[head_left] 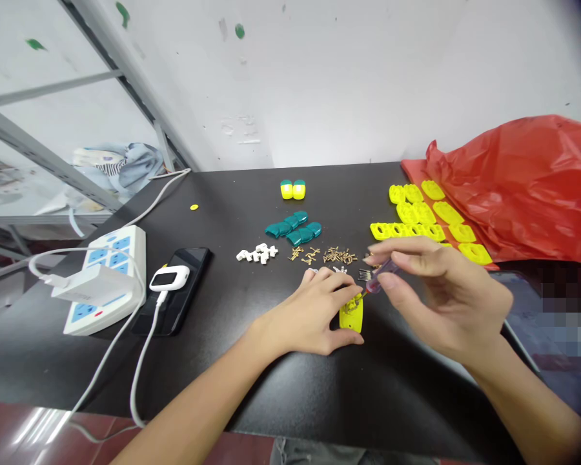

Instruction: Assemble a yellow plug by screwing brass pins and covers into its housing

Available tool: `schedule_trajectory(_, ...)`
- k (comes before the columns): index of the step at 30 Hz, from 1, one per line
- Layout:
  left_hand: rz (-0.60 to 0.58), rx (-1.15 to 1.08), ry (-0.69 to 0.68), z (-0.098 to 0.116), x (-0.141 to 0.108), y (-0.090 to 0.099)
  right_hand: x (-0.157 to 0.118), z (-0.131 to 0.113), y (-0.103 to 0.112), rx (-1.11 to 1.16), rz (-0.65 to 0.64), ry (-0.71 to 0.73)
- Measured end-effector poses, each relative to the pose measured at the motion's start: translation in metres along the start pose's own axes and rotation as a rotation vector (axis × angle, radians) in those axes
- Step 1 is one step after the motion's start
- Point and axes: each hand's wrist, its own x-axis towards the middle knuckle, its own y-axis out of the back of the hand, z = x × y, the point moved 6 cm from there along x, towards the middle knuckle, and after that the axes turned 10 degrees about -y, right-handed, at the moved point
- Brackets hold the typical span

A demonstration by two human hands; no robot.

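A yellow plastic shell (352, 319) lies on the dark table, and my left hand (319, 310) grips it between thumb and fingers. In my right hand (426, 290) is a screwdriver (380, 276) with a clear purplish handle, held at a slant. Its tip reaches into the shell's upper part, where small metal parts show; the exact contact is too small to tell. Just beyond my hands lie brass-coloured screws (339, 256), small brass pieces (312, 256) and thin dark pins (365, 275). White plastic pieces (257, 254) sit to their left.
Teal covers (290, 226) and two yellow-green assembled pieces (293, 190) stand farther back. Yellow shells (407, 231) lie in rows at right, some on a red bag (523, 187). A power strip (109, 278), phone (193, 284) and white cables (138, 381) occupy the left.
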Motion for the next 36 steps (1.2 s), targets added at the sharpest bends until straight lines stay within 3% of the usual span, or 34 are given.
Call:
schedule_trajectory(4, -0.002, 0.001, 0.004, -0.0004, -0.0002, 0.0, 0.0002, 0.0042, 0.0002, 0.041, -0.007, -0.064)
schedule_trajectory(8, -0.01, -0.006, 0.004, -0.0005, -0.0004, -0.0002, 0.0026, 0.0034, 0.0044, 0.015, 0.029, 0.003)
schedule_trajectory(16, 0.0, -0.014, 0.004, -0.0012, -0.0004, -0.0003, -0.0002, 0.0036, -0.0019, 0.059, -0.057, -0.074)
schedule_trajectory(22, -0.009, -0.014, 0.007, -0.001, -0.0001, -0.0002, 0.0032, 0.0004, 0.0033, 0.018, -0.001, 0.008)
schedule_trajectory(26, 0.002, -0.032, 0.012, -0.001, 0.0, 0.001, 0.0009, 0.0055, 0.0, 0.057, -0.061, -0.083)
schedule_trajectory(32, -0.007, -0.047, 0.029, -0.0017, 0.0004, 0.0012, 0.0016, 0.0056, 0.0044, -0.007, 0.05, -0.015)
schedule_trajectory(36, 0.011, -0.048, 0.026, -0.0015, 0.0001, 0.0019, 0.0004, 0.0065, 0.0014, 0.041, -0.029, -0.058)
